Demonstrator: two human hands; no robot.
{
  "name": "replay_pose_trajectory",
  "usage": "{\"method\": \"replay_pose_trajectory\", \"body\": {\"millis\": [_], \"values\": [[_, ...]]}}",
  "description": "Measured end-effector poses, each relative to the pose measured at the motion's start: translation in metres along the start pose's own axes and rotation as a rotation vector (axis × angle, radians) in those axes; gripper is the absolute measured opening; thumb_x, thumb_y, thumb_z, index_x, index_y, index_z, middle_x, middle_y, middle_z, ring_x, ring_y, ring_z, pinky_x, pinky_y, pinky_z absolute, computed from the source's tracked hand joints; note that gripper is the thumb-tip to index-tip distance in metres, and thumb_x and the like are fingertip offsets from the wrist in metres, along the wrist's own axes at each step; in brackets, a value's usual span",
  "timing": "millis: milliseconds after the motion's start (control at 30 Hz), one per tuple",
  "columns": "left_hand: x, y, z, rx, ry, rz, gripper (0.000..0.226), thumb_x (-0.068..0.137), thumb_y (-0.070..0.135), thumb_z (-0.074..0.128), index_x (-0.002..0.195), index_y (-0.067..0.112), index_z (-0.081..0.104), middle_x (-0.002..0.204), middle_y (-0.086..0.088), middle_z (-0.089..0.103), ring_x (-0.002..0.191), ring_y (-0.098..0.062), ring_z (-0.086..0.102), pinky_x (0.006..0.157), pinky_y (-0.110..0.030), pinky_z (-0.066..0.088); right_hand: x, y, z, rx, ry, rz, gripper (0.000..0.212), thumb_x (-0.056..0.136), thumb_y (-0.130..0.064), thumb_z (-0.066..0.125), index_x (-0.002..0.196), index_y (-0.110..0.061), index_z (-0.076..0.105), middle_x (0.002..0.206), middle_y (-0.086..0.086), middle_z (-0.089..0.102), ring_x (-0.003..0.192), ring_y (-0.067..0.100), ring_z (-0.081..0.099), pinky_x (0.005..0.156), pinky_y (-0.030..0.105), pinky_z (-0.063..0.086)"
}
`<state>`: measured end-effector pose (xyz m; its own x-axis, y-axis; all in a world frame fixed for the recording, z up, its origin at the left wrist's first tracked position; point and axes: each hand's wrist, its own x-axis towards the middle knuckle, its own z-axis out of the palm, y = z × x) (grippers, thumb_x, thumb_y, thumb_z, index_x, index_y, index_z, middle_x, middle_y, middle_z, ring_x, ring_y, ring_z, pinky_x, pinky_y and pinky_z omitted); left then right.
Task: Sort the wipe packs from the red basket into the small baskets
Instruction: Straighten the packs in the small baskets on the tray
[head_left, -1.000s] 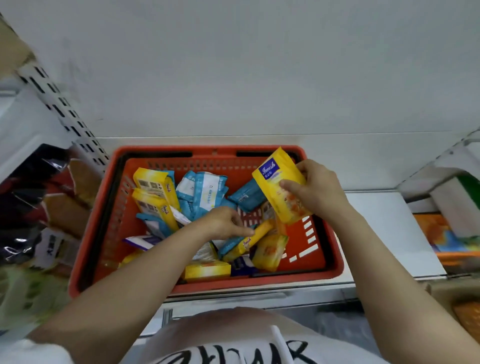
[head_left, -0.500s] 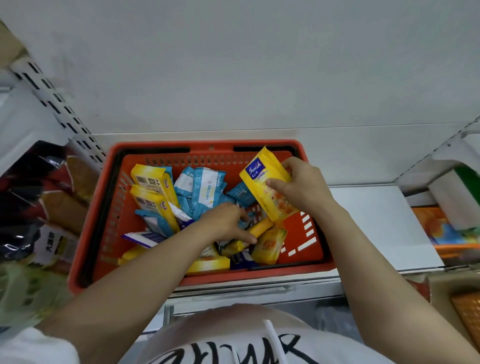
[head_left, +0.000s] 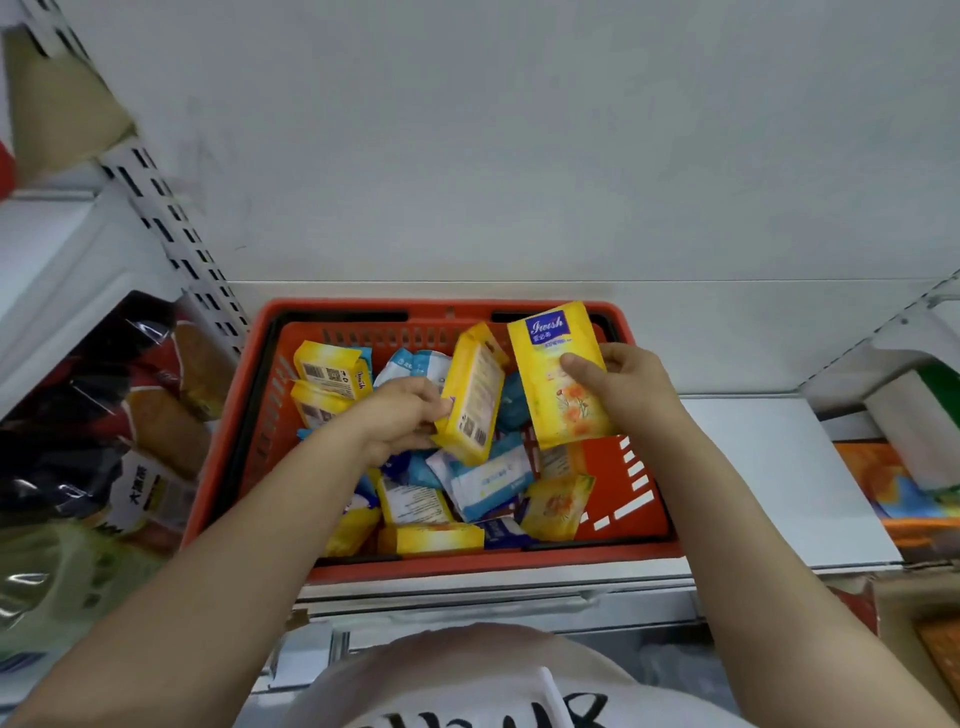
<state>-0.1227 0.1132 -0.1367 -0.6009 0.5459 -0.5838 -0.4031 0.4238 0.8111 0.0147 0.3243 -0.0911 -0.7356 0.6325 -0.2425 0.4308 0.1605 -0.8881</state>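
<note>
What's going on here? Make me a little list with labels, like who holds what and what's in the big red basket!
Left hand: grips a yellow pack, barcode side showing
Right hand: holds a yellow Iwish pack, flower side showing
Red basket: on a white shelf, with yellow and blue wipe packs loose inside
Blue pack: lies in the basket below the left hand's pack
Small baskets: not clearly in view

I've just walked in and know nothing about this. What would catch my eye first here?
The red basket in the middle, heaped with yellow and blue wipe packs. Above it each hand holds a yellow pack: the right hand shows a flowered front, the left hand grips one showing its barcode side.
</note>
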Motion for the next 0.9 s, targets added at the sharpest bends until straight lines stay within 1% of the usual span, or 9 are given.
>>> {"method": "replay_pose_trajectory", "body": {"millis": [67,167,267,433,533,633,700,800,900], "values": [[-0.011,0.005,-0.007,-0.210,-0.031,0.081,0.021,0.099,0.008,0.055,0.079,0.013,0.050,0.090,-0.009,0.071,0.082,-0.019,0.070,0.066,-0.028,0.059,-0.005,-0.003,0.009,0.241,-0.095,0.110,0.029,0.089,-0.032,0.072,0.108,-0.011,0.067,0.098,0.007,0.076,0.081,0.021,0.075,0.071,0.038,0.061],[-0.027,0.012,-0.012,-0.358,-0.077,0.178,0.019,0.098,0.010,0.055,0.081,0.014,0.050,0.096,-0.010,0.074,0.087,-0.022,0.072,0.076,-0.038,0.062,-0.012,-0.010,0.026,0.431,-0.193,0.200,0.028,0.091,-0.025,0.070,0.113,-0.008,0.064,0.102,0.011,0.076,0.088,0.026,0.074,0.073,0.041,0.060],[-0.040,0.012,-0.013,-0.410,-0.093,0.226,0.018,0.097,0.012,0.057,0.080,0.016,0.052,0.101,-0.011,0.073,0.097,-0.026,0.069,0.088,-0.051,0.057,-0.018,-0.018,0.042,0.507,-0.234,0.199,0.027,0.092,-0.025,0.069,0.115,-0.012,0.062,0.100,0.008,0.077,0.088,0.025,0.075,0.067,0.038,0.060],[-0.054,0.008,-0.015,-0.538,-0.197,0.265,0.012,0.083,0.026,0.069,0.082,0.022,0.058,0.091,-0.003,0.072,0.088,-0.022,0.070,0.082,-0.056,0.057,-0.036,-0.029,0.074,0.506,-0.233,0.147,0.033,0.095,-0.027,0.065,0.122,-0.010,0.058,0.105,0.010,0.075,0.090,0.026,0.075,0.067,0.039,0.061],[-0.056,0.003,-0.020,-0.490,-0.110,0.303,0.024,0.075,0.033,0.076,0.086,0.023,0.058,0.094,0.000,0.072,0.087,-0.017,0.070,0.079,-0.048,0.059,-0.044,-0.034,0.083,0.518,-0.215,0.129,0.037,0.095,-0.028,0.064,0.127,-0.009,0.057,0.112,0.012,0.073,0.097,0.029,0.073,0.084,0.050,0.059],[-0.057,0.000,-0.023,-0.361,0.096,0.373,0.045,0.062,0.036,0.084,0.095,0.022,0.057,0.092,0.006,0.069,0.079,-0.008,0.068,0.067,-0.031,0.057,-0.051,-0.039,0.085,0.536,-0.213,0.106,0.037,0.096,-0.030,0.063,0.126,-0.010,0.057,0.111,0.011,0.074,0.097,0.029,0.073,0.082,0.048,0.060],[-0.055,-0.002,-0.022,-0.258,0.205,0.437,0.041,0.066,0.038,0.085,0.094,0.024,0.058,0.094,0.010,0.066,0.087,-0.008,0.067,0.068,-0.028,0.055,-0.056,-0.041,0.086,0.545,-0.214,0.085,0.038,0.095,-0.031,0.063,0.126,-0.010,0.058,0.110,0.010,0.074,0.097,0.029,0.073,0.080,0.045,0.060],[-0.054,-0.004,-0.016,-0.160,0.293,0.547,0.022,0.082,0.033,0.078,0.089,0.030,0.058,0.082,0.022,0.066,0.076,0.006,0.065,0.055,-0.017,0.051,-0.064,-0.043,0.090,0.518,-0.230,0.066,0.048,0.090,-0.037,0.069,0.129,-0.011,0.058,0.115,0.011,0.072,0.102,0.030,0.071,0.088,0.050,0.057],[-0.057,-0.002,-0.006,-0.088,0.390,0.583,0.034,0.077,0.032,0.083,0.098,0.032,0.056,0.091,0.013,0.061,0.080,0.006,0.060,0.060,-0.016,0.053,-0.073,-0.038,0.089,0.472,-0.238,0.020,0.048,0.083,-0.033,0.075,0.125,-0.013,0.060,0.114,0.010,0.073,0.103,0.028,0.071,0.086,0.046,0.059]]}}
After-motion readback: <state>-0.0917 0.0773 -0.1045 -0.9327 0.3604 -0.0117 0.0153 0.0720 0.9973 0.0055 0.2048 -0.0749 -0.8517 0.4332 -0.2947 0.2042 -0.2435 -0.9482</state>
